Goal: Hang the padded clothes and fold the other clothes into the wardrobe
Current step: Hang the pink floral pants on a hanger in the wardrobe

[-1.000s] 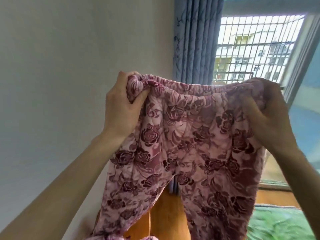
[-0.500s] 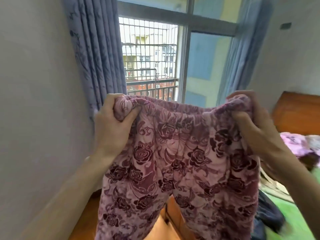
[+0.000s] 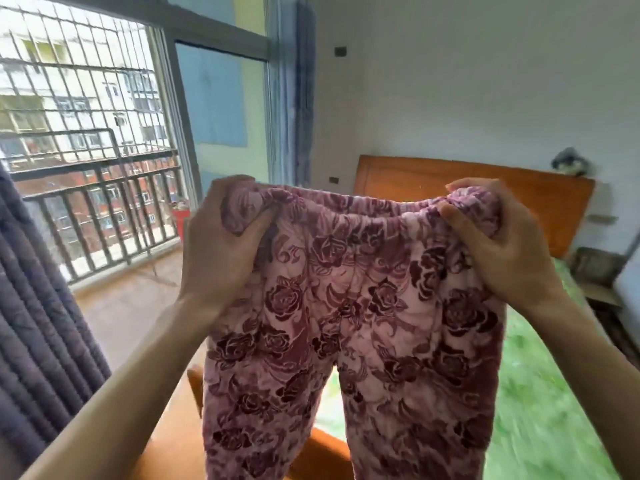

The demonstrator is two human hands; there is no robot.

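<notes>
Person is holding up a pair of quilted pink trousers (image 3: pixel 353 323) with a dark rose print, waistband stretched level between both hands at about chest height. Left hand (image 3: pixel 218 244) is gripping the left end of the elastic waistband, fingers (image 3: pixel 216 188) curled over the top edge and thumb pressing the front. Right hand (image 3: pixel 498 244) is doing the same at the other end, thumb pinching a gathered fold of the band. Both legs are hanging straight down, unfolded, lower ends out of frame.

The trousers are dangling in the air over the near corner of the bed (image 3: pixel 540 393), which is showing a green cover, blurred. Wooden headboard (image 3: pixel 467 188) is standing against the far wall; barred window (image 3: pixel 86 133) and curtain (image 3: pixel 41 306) are to the left.

Progress, judging only from this: early or mid-task for this garment. The fabric is looking padded, so it is probably heading for a hanger rather than a fold. No hanger is showing, and no wardrobe is in sight. Nothing visible is telling how many other clothes are already put away. Remaining for this piece: finding a hanger, draping or clipping it, carrying it to the wardrobe.
</notes>
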